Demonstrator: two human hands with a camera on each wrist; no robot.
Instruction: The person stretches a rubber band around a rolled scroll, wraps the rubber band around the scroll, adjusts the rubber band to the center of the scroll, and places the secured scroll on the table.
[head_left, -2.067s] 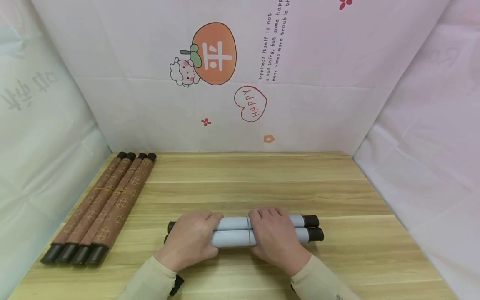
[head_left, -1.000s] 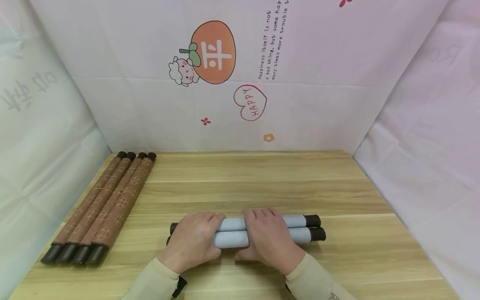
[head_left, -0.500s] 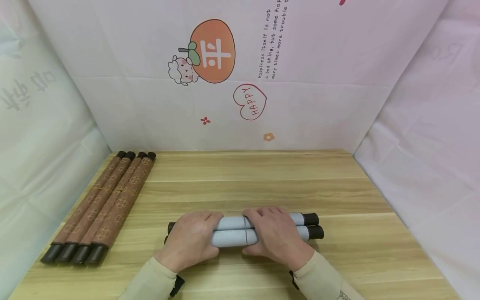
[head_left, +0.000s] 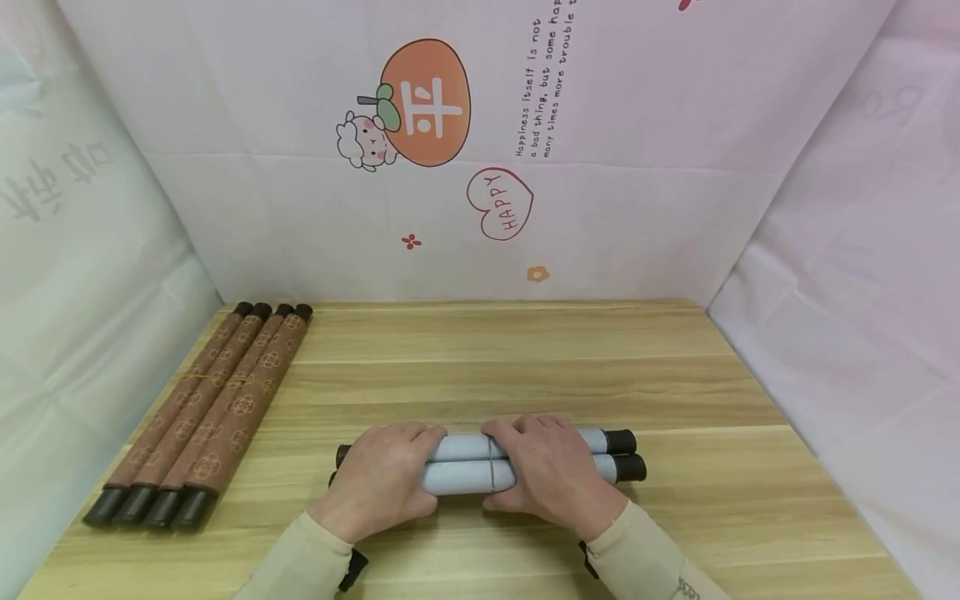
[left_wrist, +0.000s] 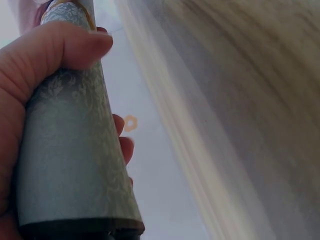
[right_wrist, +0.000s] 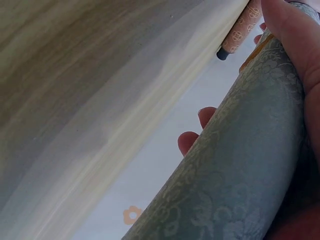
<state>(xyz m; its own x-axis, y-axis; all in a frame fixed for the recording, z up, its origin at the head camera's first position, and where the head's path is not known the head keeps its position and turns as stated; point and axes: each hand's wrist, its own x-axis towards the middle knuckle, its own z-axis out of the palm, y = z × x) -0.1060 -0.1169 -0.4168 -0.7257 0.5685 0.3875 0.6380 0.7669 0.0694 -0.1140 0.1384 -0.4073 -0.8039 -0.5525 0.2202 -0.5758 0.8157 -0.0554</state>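
Observation:
Two pale blue rolled scrolls (head_left: 461, 477) with black end knobs lie side by side, crosswise in front of me in the head view. My left hand (head_left: 382, 479) grips the left part of the pair, its thumb along the near side. The right hand (head_left: 551, 471) holds the pair right of the middle, with fingers over the far side. A thin cord (head_left: 492, 471) crosses both scrolls beside the right thumb. Both wrist views show fingertips curling round the far side of the patterned blue fabric (left_wrist: 75, 150). The left knobs are mostly covered by the left hand.
Several brown scrolls (head_left: 243, 404) with flower patterns and black knobs lie parallel on the left of the wooden table (head_left: 525, 367). White printed cloth (head_left: 600, 225) stands behind the table and along both sides.
A second ago the right hand sat further left and covered the cord. It has shifted right, and the cord shows again. The scrolls have slid very slightly left; the left hand barely moved.

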